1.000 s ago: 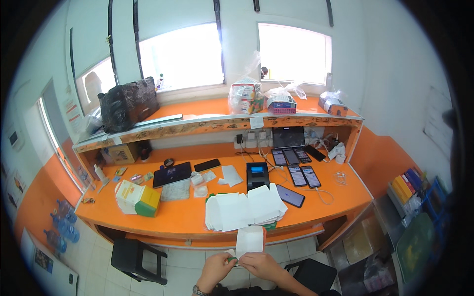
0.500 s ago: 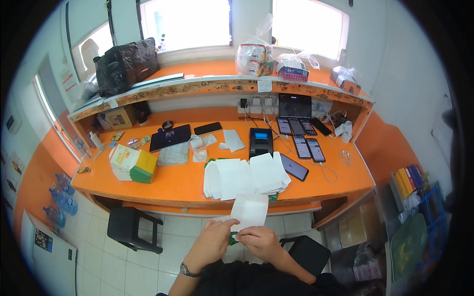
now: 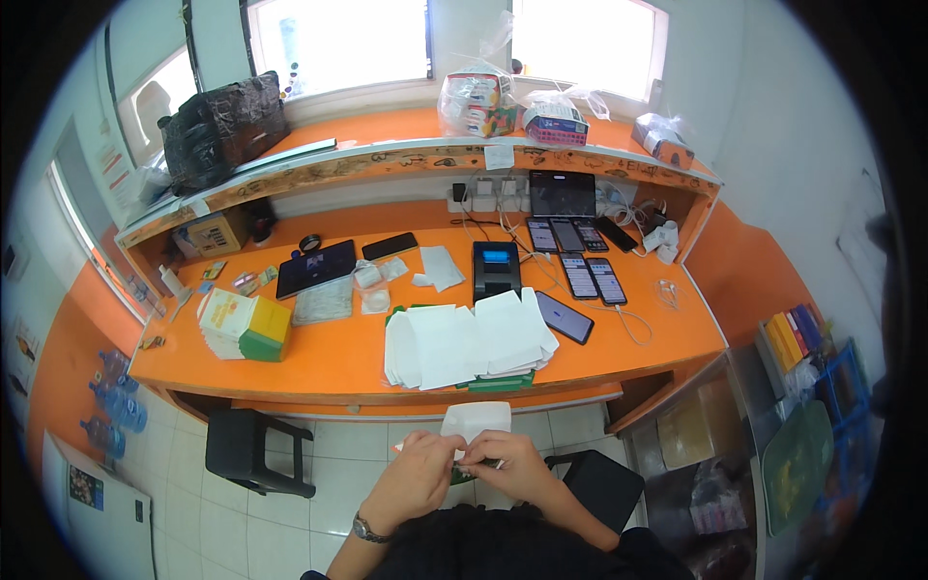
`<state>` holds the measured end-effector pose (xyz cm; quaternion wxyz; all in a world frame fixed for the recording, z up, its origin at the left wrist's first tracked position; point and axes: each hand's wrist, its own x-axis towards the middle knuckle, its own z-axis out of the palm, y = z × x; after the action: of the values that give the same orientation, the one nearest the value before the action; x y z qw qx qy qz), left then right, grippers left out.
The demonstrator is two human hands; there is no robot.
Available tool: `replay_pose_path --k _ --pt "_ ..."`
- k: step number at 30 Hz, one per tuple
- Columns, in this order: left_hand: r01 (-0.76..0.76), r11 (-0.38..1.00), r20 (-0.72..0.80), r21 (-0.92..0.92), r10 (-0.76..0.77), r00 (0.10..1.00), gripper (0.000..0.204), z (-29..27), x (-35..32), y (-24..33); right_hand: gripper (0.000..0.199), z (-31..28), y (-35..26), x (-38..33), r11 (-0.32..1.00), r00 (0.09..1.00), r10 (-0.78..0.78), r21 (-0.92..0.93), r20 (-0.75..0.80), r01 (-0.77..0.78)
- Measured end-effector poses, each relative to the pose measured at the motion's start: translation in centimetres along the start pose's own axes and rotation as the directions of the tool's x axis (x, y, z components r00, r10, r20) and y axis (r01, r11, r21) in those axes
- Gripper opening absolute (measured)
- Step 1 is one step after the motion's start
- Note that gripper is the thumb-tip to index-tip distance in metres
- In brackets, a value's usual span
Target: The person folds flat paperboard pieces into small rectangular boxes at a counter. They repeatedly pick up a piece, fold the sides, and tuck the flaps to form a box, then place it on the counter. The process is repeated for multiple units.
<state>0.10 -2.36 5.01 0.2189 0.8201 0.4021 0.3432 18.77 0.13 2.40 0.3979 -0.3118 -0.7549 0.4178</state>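
Close to my body, below the desk's front edge, a white carton piece with an upright flap is between my hands. My left hand, with a watch on its wrist, pinches the carton's near edge. Thumb and fingers of my right hand close on the same edge, right beside the left fingertips. A bit of green shows under the fingers; the carton's underside is hidden. Ahead on the desk lies a spread pile of flat white carton blanks with green edges. To the left sits a stack of folded white, yellow and green cartons.
The orange desk holds a black label printer, several phones, a tablet and cables. A black stool is at the left, a black seat at the right. Wrapped packages line the upper shelf.
My hands have drawn together, with the fingertips meeting at the carton's near edge. The carton sits a little lower and its flap stands more upright. The whole view has shifted slightly.
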Motion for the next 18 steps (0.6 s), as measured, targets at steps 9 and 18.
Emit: replay_pose_path --k 9,18 --pt "-0.041 0.994 0.004 -0.098 0.042 0.999 0.031 -0.4 0.3 -0.4 0.008 0.1 0.3 0.2 0.999 1.0 0.012 0.046 0.027 -0.014" --pt "0.006 0.984 -0.069 -0.179 -0.019 0.997 0.026 0.0 -0.1 -0.9 0.021 0.3 2.3 0.6 0.809 0.906 0.247 0.441 0.343 -0.388"
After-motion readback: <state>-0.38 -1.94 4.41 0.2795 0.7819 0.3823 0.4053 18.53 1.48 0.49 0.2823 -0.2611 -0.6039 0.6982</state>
